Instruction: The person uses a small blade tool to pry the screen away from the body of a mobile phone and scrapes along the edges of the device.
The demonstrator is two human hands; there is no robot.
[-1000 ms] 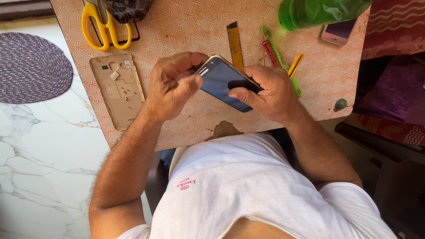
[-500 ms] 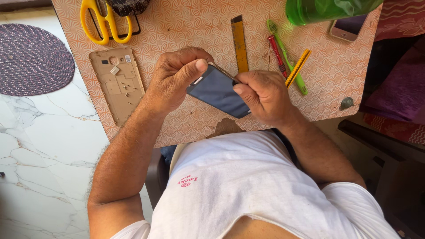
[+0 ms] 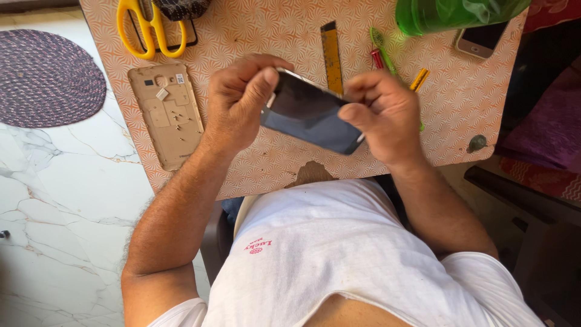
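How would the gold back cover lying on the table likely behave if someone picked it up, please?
The gold back cover looks like a thin, hollow shell, so it is probably light and slightly flexible. It lies flat on the table, so it is unlikely to roll, though it may slide.

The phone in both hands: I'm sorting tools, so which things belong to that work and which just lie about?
In hand:
phone, gripped by left hand and right hand
gold back cover

Lying about:
yellow scissors
ruler
green bottle
second phone
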